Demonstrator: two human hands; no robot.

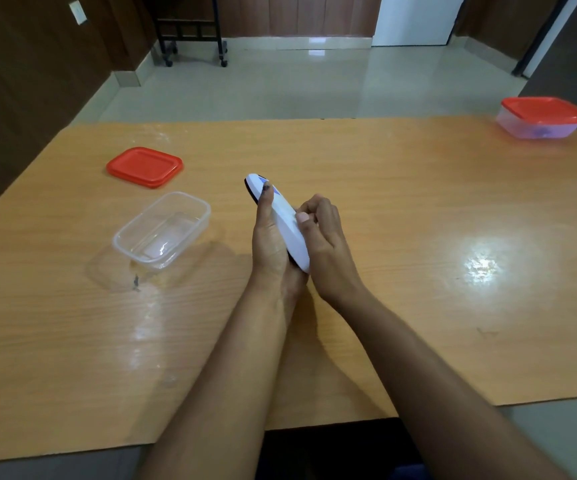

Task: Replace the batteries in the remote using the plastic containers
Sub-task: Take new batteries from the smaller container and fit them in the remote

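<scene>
The left hand (pixel 269 244) grips the slim white plastic remote (pixel 282 220) from beneath, its palm cradling the lower half and one finger stretched up along the body toward the far tip. The right hand (pixel 321 237) is curled against the remote's right edge, thumb pressed on the white back about midway along, other fingers bunched behind it; it looks to be pinching or pushing at the shell, not holding anything separate.

The step in hand appears to be opening the battery compartment: the white back faces up and the thumb sits where a cover would slide. No loose cover and no batteries are visible, so the old cells are probably still inside. The next move calls for a firm thumb push along the remote's length while the left hand braces it, then lifting the cover clear.

The remote is held above the wooden bench (pixel 418 306), between both hands. Its long axis runs from near the wrists up and away to the left, the far end, with a dark edge and a blue patch, pointing away from the person.

Left of the hands stands an open clear plastic container (pixel 162 230), nothing visible inside, with a red square plastic lid (pixel 144 167) lying just beyond it. Far to the right sits a closed clear plastic container with a red lid (pixel 543 117).
</scene>
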